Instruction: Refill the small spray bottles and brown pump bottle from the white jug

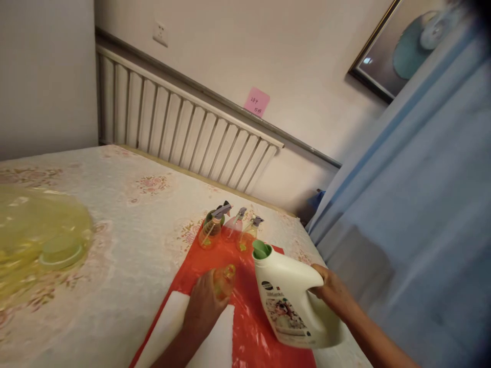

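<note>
Holding a small, see-through, open-necked bottle [224, 283] above the glossy red plastic sheet [251, 335], your left hand [203, 304] wraps its body, leaving its mouth uncovered. Your right hand [333, 290] grips the large cream-white plastic jug [284, 294] by its rear handle, probably for control over its tilt; its green-lined spout faces the bottle, the two apart. The sheet likely shields the pale floral tablecloth [123, 260]. Three clear spray bottles with grey triggers [209, 235] stand toward its far end, beyond your hands, perhaps to keep elbow room.
</note>
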`<state>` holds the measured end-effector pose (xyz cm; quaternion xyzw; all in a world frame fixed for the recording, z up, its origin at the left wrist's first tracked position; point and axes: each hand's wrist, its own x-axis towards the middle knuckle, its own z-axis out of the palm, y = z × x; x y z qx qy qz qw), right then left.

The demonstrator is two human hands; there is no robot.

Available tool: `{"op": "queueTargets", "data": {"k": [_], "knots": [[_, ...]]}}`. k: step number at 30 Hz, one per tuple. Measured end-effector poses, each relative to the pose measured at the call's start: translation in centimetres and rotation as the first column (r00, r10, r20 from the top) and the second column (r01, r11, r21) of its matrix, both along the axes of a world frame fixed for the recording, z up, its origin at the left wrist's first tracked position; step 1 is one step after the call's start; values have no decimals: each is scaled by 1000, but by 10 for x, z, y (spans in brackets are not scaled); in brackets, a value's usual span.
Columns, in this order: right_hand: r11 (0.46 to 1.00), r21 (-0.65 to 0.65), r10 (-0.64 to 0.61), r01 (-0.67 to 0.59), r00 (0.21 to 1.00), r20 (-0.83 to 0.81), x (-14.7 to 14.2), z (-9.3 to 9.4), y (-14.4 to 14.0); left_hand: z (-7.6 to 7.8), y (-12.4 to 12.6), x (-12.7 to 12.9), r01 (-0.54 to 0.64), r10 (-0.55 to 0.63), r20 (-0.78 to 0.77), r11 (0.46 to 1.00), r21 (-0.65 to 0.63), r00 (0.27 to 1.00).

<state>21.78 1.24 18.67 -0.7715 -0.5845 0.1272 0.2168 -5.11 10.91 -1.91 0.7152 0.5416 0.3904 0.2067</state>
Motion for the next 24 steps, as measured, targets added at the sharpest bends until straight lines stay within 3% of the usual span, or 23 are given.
{"op": "queueTargets", "data": {"k": [5,12,19,24], "knots": [[976,74,-166,204,923,-348,3,-4,-11,-3,5,-1,-19,16,66,999,42,998],[917,218,-134,334,772,-621,7,-35,-13,-3,8,0,-51,61,217,997,-51,974],[880,262,-146,397,750,-645,-22,-51,-3,29,8,-24,-44,93,286,984,-174,954],[863,257,-99,434,645,-758,-41,-68,17,44,7,-39,-81,124,314,986,-148,941]]}}
